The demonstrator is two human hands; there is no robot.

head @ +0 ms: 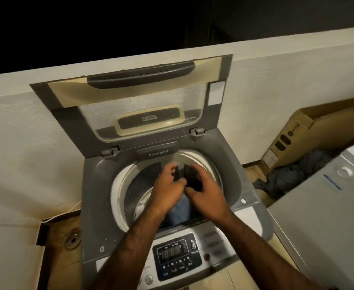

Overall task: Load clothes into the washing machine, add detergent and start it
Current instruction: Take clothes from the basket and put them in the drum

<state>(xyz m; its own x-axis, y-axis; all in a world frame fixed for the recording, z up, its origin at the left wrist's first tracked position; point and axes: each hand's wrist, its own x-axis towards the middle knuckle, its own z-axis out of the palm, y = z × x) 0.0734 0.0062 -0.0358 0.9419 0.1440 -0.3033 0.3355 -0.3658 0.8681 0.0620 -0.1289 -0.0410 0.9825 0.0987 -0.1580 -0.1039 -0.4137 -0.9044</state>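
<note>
Head view: washing machine (230, 155) stood at frame centre, lid (130, 105) raised. Left hand (167, 189) and right hand (207, 193) both gripped a dark item (193, 178) over the drum (identity unclear). Blue clothes (180, 210) lay inside below.

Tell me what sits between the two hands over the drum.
Head view: a small black object, held between left hand and right hand; blurred, so unidentifiable.

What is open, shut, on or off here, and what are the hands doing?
Lid: open, tilted back.
Detergent drawer: looks shut.
Display: lit.
Drum: holds clothes.
Left hand: gripping a dark item.
Right hand: gripping it too.
</note>
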